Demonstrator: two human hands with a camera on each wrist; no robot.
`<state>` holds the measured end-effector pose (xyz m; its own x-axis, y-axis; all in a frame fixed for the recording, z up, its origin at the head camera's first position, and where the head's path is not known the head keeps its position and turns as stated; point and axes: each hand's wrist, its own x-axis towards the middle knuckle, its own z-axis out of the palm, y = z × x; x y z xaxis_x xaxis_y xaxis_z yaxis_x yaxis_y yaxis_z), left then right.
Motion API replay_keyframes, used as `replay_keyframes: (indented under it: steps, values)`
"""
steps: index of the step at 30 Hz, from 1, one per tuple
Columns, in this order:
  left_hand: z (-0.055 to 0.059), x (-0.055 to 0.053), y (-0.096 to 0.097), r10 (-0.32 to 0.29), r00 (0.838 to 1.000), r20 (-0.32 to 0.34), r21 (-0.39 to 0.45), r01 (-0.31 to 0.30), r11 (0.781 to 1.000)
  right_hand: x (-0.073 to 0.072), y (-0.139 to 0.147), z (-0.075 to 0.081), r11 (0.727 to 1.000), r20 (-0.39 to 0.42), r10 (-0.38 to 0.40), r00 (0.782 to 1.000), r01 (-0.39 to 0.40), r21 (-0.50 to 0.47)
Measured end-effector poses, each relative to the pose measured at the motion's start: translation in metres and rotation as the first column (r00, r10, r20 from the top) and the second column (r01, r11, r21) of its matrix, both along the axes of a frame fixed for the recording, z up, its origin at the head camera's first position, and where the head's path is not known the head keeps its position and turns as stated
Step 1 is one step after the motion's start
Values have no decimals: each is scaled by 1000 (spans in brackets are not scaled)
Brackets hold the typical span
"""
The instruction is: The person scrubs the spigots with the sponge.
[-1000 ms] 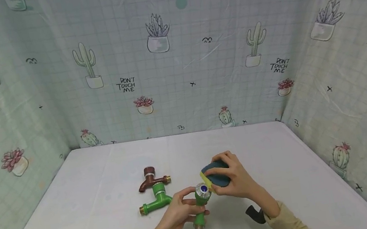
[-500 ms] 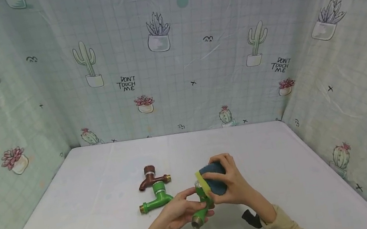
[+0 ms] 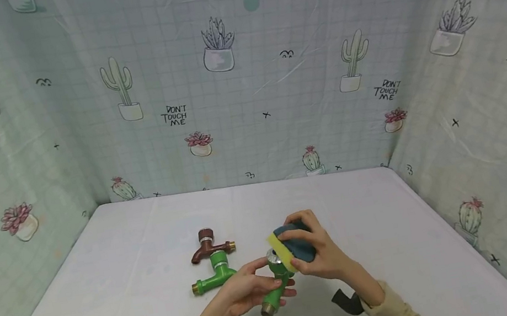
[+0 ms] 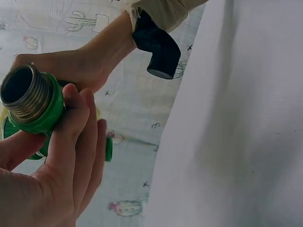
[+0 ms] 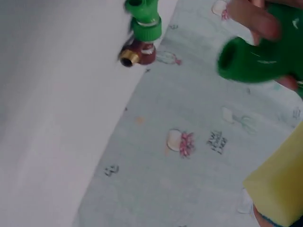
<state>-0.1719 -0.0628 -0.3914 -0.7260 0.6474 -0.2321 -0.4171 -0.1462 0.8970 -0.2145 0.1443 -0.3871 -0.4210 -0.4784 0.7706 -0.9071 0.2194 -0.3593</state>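
Observation:
My left hand grips a green faucet by its body, above the table. Its threaded metal inlet points toward the left wrist camera, and a silvery knob tops it in the head view. In my right hand is a sponge, its dark blue-green side under the fingers and its yellow side facing the faucet. The sponge overlaps the knob's right side in the head view. The faucet's open green spout shows in the right wrist view.
Left of the hands, a second green faucet lies on the white table, with a brown faucet right behind it. Dark bands hang at the wrists. A cactus-print curtain encloses the back and sides.
The left hand has tilted the faucet, so its knob turns away and its inlet swings left. The right hand has brought the sponge leftward over the knob, its yellow side now more visible.

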Motion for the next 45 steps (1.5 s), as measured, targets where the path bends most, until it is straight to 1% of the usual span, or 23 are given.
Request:
replay_keyframes:
  steps: [2, 5, 7, 9, 11, 12, 13, 15, 17, 19, 21, 23, 25, 27, 29, 31, 32, 35, 37, 38, 41, 44, 45]
  values:
    - [-1, -1, 0, -18, 1000, -14, -8, 17, 1000, 1, -3, 0, 999, 10, 35, 999, -35, 15]
    - [-4, -1, -1, -10, 1000, -27, -30, 9, 999, -2, -2, -6, 999, 27, 21, 999, -22, 30]
    - [-7, 0, -1, 11, 1000, -22, -50, -12, 999, -5, 1, -10, 998, 22, -28, 999, 27, 63]
    - [-9, 2, -2, 31, 999, -15, -65, -32, 997, -9, 4, -13, 990, 5, -94, 996, 93, 110]
    - [-11, 3, -3, 50, 999, -16, -78, -51, 996, -11, 7, -13, 975, -11, -162, 987, 162, 151]
    - [-12, 3, -4, 62, 998, -21, -86, -63, 994, -10, 8, -11, 969, -12, -186, 983, 185, 162]
    - [-12, 4, -4, 73, 997, -27, -98, -75, 992, -9, 8, -9, 967, -13, -193, 981, 192, 165]
    - [-12, 4, -5, 98, 994, -45, -125, -103, 987, -3, 6, -1, 973, 5, -165, 986, 162, 166]
    - [-12, 4, -6, 120, 990, -72, -149, -130, 980, 4, 1, 9, 978, 16, -113, 993, 109, 178]
    - [-11, 3, -6, 129, 986, -104, -163, -145, 976, 10, -3, 15, 973, 11, -80, 997, 76, 217]
    - [-9, 3, -6, 128, 983, -134, -169, -150, 974, 11, -5, 15, 964, 13, -86, 996, 80, 254]
    - [-7, 4, -4, 131, 979, -157, -164, -156, 974, 9, -3, 11, 958, 14, -118, 993, 110, 266]
    - [-5, 6, -3, 139, 975, -171, -166, -168, 972, 4, 1, 4, 956, 10, -151, 989, 143, 255]
    - [-2, 8, -3, 149, 971, -185, -166, -180, 970, -3, 6, -3, 943, -32, -208, 978, 209, 261]
    - [1, 7, -3, 162, 966, -203, -159, -196, 968, -8, 10, -8, 928, -49, -256, 965, 260, 267]
    - [3, 5, -5, 176, 959, -221, -153, -213, 965, -10, 14, -12, 912, -28, -312, 950, 308, 270]
    - [3, 4, -6, 186, 957, -223, -147, -221, 964, -10, 16, -12, 911, 8, -333, 943, 320, 262]
    - [1, -2, -11, 219, 954, -207, -125, -247, 961, -7, 22, -11, 921, 152, -363, 919, 328, 212]
    - [-2, -5, -14, 248, 953, -174, -102, -267, 958, -4, 27, -10, 924, 211, -369, 905, 334, 184]
    - [-3, -7, -16, 263, 952, -155, -92, -279, 956, -3, 29, -10, 926, 230, -369, 901, 334, 178]
    - [-6, -11, -21, 302, 948, -97, -52, -308, 950, 0, 36, -10, 929, 252, -362, 897, 326, 174]
    - [-6, -15, -26, 307, 950, -62, -19, -309, 951, 3, 41, -10, 931, 255, -357, 899, 320, 176]
    - [-6, -16, -28, 303, 951, -60, -12, -304, 953, 3, 42, -10, 932, 254, -353, 900, 317, 173]
